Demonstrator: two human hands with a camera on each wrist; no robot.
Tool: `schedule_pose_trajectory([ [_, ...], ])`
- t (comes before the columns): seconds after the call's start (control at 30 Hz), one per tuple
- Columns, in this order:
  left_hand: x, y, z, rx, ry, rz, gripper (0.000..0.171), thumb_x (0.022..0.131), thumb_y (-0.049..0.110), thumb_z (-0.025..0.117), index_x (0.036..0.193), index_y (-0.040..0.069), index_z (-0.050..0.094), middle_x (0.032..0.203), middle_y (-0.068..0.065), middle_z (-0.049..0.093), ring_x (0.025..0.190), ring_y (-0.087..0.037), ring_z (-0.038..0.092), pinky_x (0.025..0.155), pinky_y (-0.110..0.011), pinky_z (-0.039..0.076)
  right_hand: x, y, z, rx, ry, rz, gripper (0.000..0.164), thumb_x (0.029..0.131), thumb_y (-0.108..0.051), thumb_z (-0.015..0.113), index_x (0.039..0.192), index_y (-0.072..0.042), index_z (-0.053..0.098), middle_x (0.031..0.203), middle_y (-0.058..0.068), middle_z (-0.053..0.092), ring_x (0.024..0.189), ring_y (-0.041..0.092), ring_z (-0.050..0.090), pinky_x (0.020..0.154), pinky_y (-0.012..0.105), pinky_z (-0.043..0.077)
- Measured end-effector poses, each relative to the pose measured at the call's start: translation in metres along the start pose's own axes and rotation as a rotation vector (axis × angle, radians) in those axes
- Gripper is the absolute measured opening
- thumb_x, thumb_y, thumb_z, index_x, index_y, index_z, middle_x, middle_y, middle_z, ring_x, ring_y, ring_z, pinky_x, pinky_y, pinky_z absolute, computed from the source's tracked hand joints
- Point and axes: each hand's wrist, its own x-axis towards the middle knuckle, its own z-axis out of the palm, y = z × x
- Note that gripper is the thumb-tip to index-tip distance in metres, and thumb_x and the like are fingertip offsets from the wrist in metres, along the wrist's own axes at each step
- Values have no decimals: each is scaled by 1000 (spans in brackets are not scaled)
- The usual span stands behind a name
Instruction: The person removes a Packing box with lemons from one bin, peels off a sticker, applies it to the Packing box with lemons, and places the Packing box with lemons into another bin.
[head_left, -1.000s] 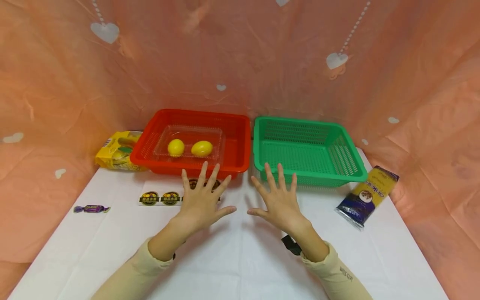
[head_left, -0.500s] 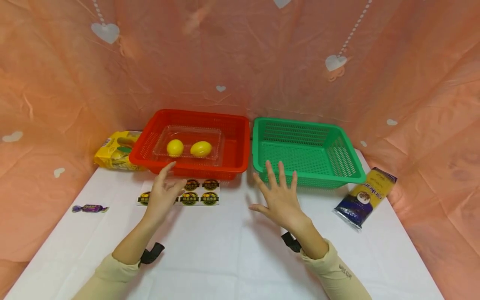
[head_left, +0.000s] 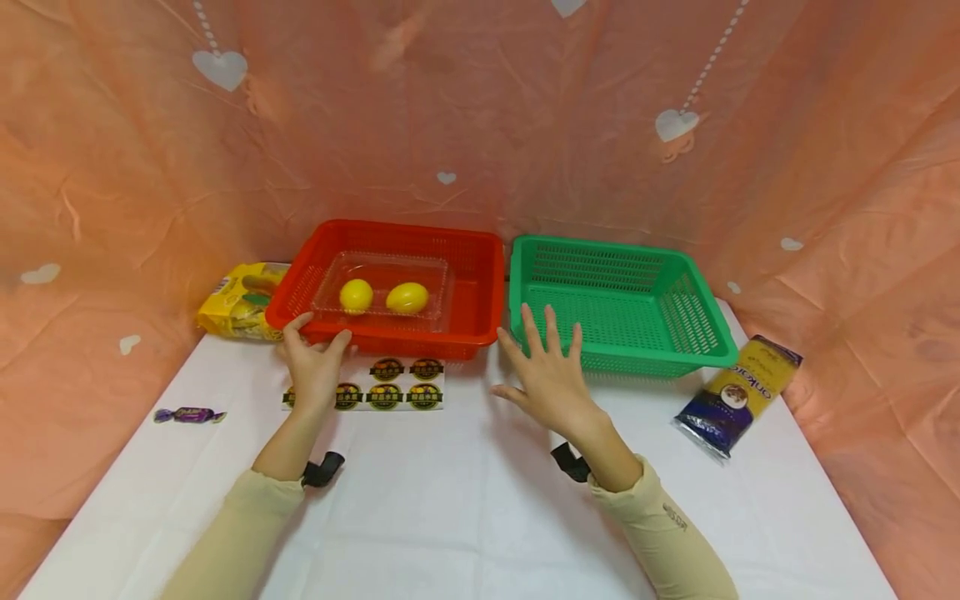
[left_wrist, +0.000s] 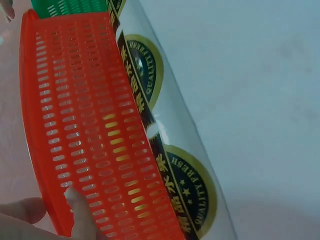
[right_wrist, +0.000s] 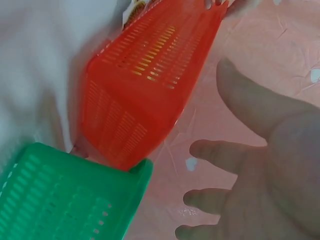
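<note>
My left hand (head_left: pixel 311 371) is at the near left corner of the red basket (head_left: pixel 468 337). Its fingers reach over the rim, and in the left wrist view its thumb (left_wrist: pixel 80 212) lies against the slotted outer wall, so it pinches the edge. Inside the basket, a clear plastic box (head_left: pixel 367 260) holds two lemons (head_left: pixel 356 296). My right hand (head_left: pixel 558 383), its fingers straight and spread, hovers before the near left part of the green basket (head_left: pixel 633 360) and holds nothing. In the right wrist view, both baskets appear beyond the right hand (right_wrist: pixel 270 185).
A sheet of round black-and-gold stickers (head_left: pixel 405 394) lies before the red basket. At left are a yellow snack bag (head_left: pixel 240 312) and a purple wrapped candy (head_left: pixel 190 415). A gold-and-purple packet (head_left: pixel 738 396) lies at right. Pink curtain (head_left: pixel 450 108) surrounds the white table.
My left hand has moved left from above the stickers, turned, and come onto the red basket's rim. The right hand stays spread, shifted only slightly.
</note>
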Motion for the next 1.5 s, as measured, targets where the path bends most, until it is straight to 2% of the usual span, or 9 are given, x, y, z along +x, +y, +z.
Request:
schedule_pose_trajectory([
  [0.1,4,-1,3,-16,59,-2,64,89,-8,66,141,-2,29,138,-15,17,73,-8,55,68,-18,56,16,-1,-6,-6,-19,14,77,93,-52,64,156,-17,36,164,21,9,148,50,1,109,75,4],
  [0.27,7,-2,4,61,127,-8,66,86,-6,72,141,0,36,125,-8,24,83,-12,39,65,-13,52,48,-5,-23,15,-69,30,76,96,-51,60,157,-17,32,165,20,6,148,48,-1,111,72,3],
  [0.37,7,-2,4,100,145,-5,68,84,-4,74,141,2,38,123,-7,26,85,-14,36,63,-10,49,70,-8,-33,46,-120,29,75,97,-52,57,158,-17,29,165,18,4,149,46,-3,113,70,1],
  [0.5,7,-3,4,122,152,-7,69,85,-2,75,143,4,37,127,-8,25,88,-14,36,62,-10,44,102,-8,-44,161,-200,47,74,98,-51,55,158,-17,28,165,16,10,150,43,3,115,66,2],
  [0.67,7,-4,5,125,144,-9,71,86,0,75,145,6,34,130,-9,23,88,-13,35,62,-11,42,141,-3,-52,355,-212,51,66,101,-40,56,154,-6,36,158,15,34,145,34,30,117,51,23],
  [0.77,6,-5,5,132,140,-11,72,87,2,74,146,6,34,131,-9,23,89,-13,36,62,-12,41,159,-3,-53,479,-216,41,62,102,-35,57,151,-1,39,154,15,41,138,30,41,113,44,34],
  [0.93,6,-6,4,154,145,7,71,87,4,74,146,7,34,133,-10,22,90,-15,37,62,-12,40,185,-3,-47,658,-256,58,60,101,-33,58,147,4,43,150,17,44,135,31,45,109,42,39],
  [1.2,6,-17,6,257,163,136,66,88,11,74,142,2,38,130,-17,25,93,-25,37,75,-24,31,207,4,-33,940,-302,158,54,102,-30,58,145,0,48,150,15,44,137,31,40,112,46,35],
  [1.5,2,-22,9,293,138,141,65,88,13,74,140,1,38,131,-20,22,104,-33,38,83,-31,28,214,11,-19,978,-393,275,62,99,-35,61,151,-7,42,155,11,38,139,31,37,108,56,38],
])
